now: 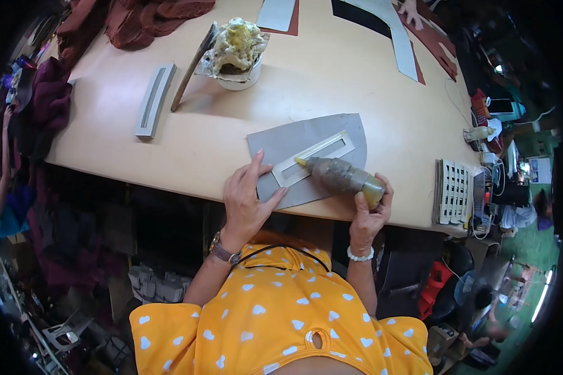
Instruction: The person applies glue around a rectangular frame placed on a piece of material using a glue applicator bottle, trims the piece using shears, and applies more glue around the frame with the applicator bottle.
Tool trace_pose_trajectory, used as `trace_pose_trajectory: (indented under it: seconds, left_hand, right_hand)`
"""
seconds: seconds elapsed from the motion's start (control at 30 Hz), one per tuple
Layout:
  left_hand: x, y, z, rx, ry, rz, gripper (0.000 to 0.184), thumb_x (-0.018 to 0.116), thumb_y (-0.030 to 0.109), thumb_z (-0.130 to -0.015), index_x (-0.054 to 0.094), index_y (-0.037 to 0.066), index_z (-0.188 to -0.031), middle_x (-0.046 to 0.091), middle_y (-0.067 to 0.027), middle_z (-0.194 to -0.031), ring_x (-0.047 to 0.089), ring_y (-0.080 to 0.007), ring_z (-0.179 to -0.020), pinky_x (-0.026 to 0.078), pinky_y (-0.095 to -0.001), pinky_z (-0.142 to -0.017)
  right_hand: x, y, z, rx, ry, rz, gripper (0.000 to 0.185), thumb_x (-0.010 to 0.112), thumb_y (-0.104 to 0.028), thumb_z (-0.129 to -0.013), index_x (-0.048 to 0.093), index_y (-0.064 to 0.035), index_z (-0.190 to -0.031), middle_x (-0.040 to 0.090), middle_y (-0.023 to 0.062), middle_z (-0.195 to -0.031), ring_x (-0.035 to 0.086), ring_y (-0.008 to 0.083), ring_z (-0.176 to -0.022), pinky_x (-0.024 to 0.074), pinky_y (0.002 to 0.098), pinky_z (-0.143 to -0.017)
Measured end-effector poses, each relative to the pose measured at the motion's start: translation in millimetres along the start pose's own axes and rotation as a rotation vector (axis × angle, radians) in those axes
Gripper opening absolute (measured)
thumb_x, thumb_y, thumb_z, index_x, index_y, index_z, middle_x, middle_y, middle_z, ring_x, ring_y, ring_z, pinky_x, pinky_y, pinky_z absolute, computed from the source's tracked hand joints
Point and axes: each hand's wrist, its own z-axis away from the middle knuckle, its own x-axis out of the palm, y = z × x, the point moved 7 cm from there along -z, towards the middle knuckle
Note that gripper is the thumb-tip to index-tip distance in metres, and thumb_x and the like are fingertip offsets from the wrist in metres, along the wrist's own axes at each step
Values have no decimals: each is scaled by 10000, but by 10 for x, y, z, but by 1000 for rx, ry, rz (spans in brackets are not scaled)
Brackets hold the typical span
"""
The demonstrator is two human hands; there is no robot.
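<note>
A grey flat piece [331, 125] with one rounded edge lies near the table's front edge. On it rests a pale rectangular frame [283, 179] with a long slot, set at a slant. My left hand [247, 194] has its thumb and fingers spread, the tips at the frame's left end, pressing on it and the grey piece. In my right hand [372, 215] is a glue bottle [338, 175], tilted, its body coated in dried residue. The bottle's yellow nozzle [301, 162] points left, at the frame's slot. My right fingers wrap around the bottle's base.
A stack of slotted grey strips [155, 100] stands at left on the table [106, 137]. Behind it are a glue-crusted tub [241, 75], a stick [192, 69] and brown cloth [131, 25]. Perforated cards [453, 190] stand at the right edge. Another person's hand [411, 14] is at the far right.
</note>
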Motion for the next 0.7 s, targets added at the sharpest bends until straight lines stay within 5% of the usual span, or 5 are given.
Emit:
trace_pose_trajectory:
  seconds: [0.27,0.37,0.47,0.7]
  left_hand:
    - [-14,1,4,5,25,42,910,769,117,-605,269,8,-1358,613,-94,-999,566,-260,-885,422,-372,-780]
    - [-18,18,-5,10,34,42,910,770,119,-605,269,7,-1357,613,-91,-999,567,-260,-888,423,-372,-775]
    - [-20,39,-5,31,37,18,909,772,127,-608,271,8,-1357,616,-88,-994,567,-258,-887,422,-370,-772]
    - [38,-14,3,53,-14,-9,920,787,167,-613,270,33,-1362,619,-87,-1002,562,-244,-934,424,-365,-821]
  right_hand:
    - [221,-34,217,60,-70,-64,435,668,-73,-779,480,1,-1164,543,49,-1057,518,121,-940,420,240,-829]
    - [47,141,103,291,44,-443,369,630,-110,-811,493,-3,-1138,558,52,-1022,534,129,-930,440,252,-813]
    - [-310,202,-81,270,202,-570,323,604,-134,-833,498,-9,-1111,567,65,-1006,550,138,-911,457,262,-793]
    - [-820,310,-309,48,236,-200,413,610,-188,-839,447,-8,-1173,557,77,-1103,569,191,-960,466,311,-830]
